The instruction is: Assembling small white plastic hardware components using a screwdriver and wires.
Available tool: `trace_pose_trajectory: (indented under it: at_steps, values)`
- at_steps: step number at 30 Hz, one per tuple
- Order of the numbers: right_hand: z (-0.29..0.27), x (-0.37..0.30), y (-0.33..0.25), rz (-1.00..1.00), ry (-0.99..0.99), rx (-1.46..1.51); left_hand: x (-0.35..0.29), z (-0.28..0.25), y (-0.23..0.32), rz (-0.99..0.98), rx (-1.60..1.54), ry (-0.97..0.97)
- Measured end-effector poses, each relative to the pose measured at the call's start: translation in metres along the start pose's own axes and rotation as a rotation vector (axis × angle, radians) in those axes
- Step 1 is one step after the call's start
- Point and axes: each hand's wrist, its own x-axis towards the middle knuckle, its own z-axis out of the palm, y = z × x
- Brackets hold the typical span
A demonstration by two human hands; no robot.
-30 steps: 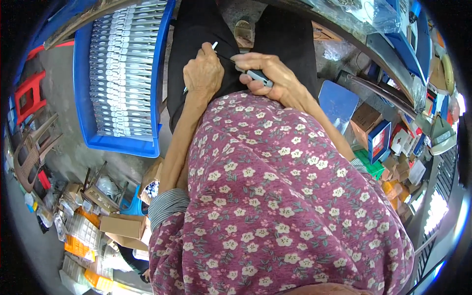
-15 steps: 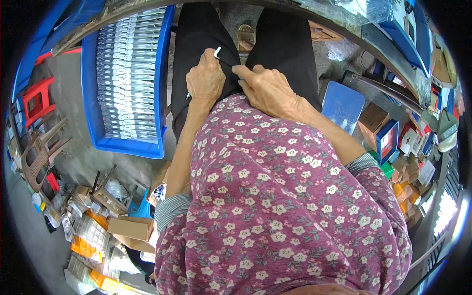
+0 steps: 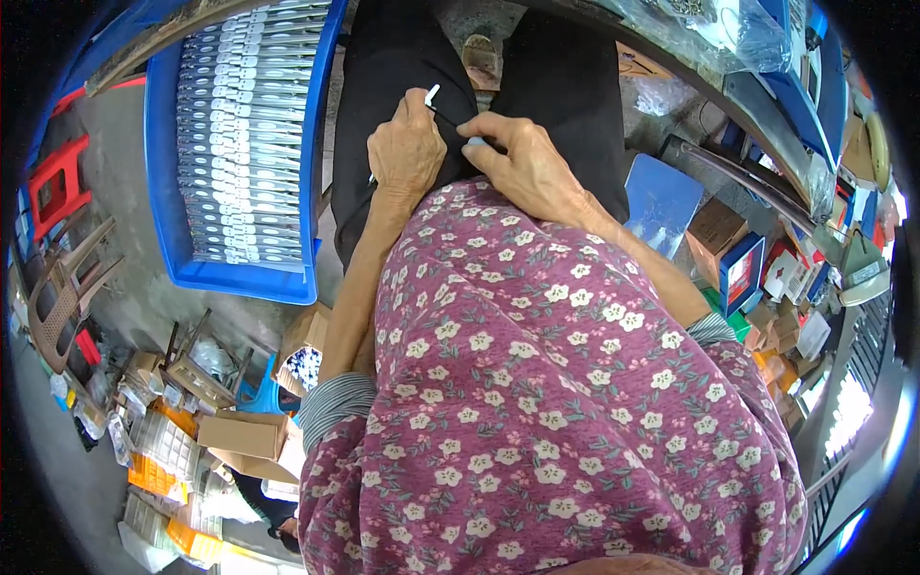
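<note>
Over my lap, my left hand is closed round a slim piece with a white end poking out past the fingers. A bit of its other end shows beside the heel of that hand. From the white end a thin dark strip runs to my right hand, whose thumb and index finger are bent together at its tip. Dark trousers behind make the strip hard to see. Left of my legs stands a blue tray of many slim metallic pieces with white parts, laid in rows.
A bench edge crosses above my knees. A blue stool stands to the right, near cardboard boxes. On the left are a red stool, a brown chair and an open carton.
My right hand has shifted slightly right, its index finger now more apart from the thumb. The left hand keeps its hold. The whole view has moved a little.
</note>
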Motion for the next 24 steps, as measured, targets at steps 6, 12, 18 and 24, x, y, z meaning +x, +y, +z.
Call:
trace_pose_trajectory:
  at_steps: [6,12,18,24]
  values:
    - [-0.007,0.003,-0.006,0.424,-0.049,0.547,0.0,0.002,0.002,-0.014,0.013,0.008]
    - [-0.013,0.008,-0.001,0.564,-0.069,0.884,0.005,0.0,0.002,0.007,0.044,0.044]
    - [-0.015,0.015,0.014,0.669,-0.192,1.319,0.008,0.0,0.0,0.014,0.089,0.076]
    - [-0.005,0.01,0.017,0.604,-0.187,1.202,0.0,0.005,0.0,0.014,0.137,0.08]
